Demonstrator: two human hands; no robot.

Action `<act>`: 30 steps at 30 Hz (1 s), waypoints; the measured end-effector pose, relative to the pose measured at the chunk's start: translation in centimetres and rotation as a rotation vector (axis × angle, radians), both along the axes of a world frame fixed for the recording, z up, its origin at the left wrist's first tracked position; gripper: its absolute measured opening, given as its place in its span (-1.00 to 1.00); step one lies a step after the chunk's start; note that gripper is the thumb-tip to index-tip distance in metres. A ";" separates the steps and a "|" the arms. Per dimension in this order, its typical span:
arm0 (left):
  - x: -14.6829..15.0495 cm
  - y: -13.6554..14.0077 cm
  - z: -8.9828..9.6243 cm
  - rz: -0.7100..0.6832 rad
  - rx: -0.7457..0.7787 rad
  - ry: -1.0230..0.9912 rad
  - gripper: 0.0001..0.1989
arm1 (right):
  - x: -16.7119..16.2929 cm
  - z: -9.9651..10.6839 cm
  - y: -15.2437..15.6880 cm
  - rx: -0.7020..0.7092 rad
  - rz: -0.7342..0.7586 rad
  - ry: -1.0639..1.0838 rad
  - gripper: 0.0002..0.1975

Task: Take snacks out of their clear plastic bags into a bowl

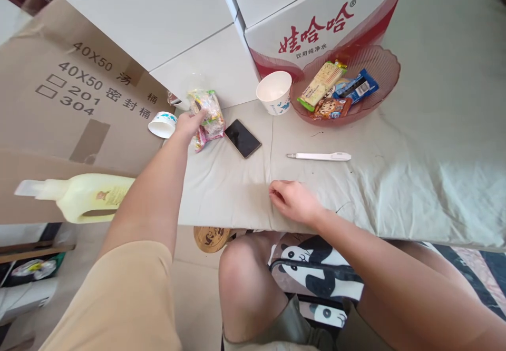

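My left hand (pixel 192 125) reaches to the back left of the cloth-covered table, its fingers closed on a clear, colourful plastic snack bag (pixel 214 111). My right hand (pixel 294 201) rests near the table's front edge with its fingers curled in, and nothing shows in them. Just right of the snack bag lies a dark-screened phone (pixel 243 138). A white pen-shaped cutter or pen (pixel 319 156) lies beyond my right hand. Packaged snacks, among them a green-and-cream biscuit packet (pixel 322 85) and a blue packet (pixel 359 87), sit in a pink ribbed bowl (pixel 385 85).
A white paper cup (pixel 274 94) stands beside the bowl, and another paper cup (pixel 162 124) tilts by the large cardboard box (pixel 98 140) on the left. A yellow bottle (pixel 90 195) is near my left arm. Behind the bowl stands a white-and-red carton (pixel 316 27).
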State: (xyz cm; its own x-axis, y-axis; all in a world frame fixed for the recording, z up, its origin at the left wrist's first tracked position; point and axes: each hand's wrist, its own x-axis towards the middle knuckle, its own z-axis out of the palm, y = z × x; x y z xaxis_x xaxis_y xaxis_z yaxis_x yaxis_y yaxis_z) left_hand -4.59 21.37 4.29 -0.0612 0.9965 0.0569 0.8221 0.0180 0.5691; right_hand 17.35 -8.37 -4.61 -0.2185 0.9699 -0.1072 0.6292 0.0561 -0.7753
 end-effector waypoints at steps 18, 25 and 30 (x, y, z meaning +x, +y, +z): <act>5.8 -5.4 -0.5 0.009 -0.033 -0.577 -0.68 | 0.0 0.9 -1.2 0.035 0.080 0.045 -0.81; 9.6 -18.7 -3.7 -0.133 -0.383 -1.001 -0.59 | 3.1 -0.5 0.2 0.274 -0.210 0.305 -0.39; 12.5 -24.1 -8.3 -0.146 -0.315 -0.961 -0.57 | 4.5 -1.7 0.6 0.405 -0.232 0.295 -0.36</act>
State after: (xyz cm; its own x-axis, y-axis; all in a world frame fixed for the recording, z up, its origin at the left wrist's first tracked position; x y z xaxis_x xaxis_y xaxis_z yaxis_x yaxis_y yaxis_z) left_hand 7.86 -2.77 -4.04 0.1807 0.9591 -0.2180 0.0266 0.2168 0.9759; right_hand 21.85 -7.73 -6.31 0.0420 0.9473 0.3177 0.4200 0.2718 -0.8659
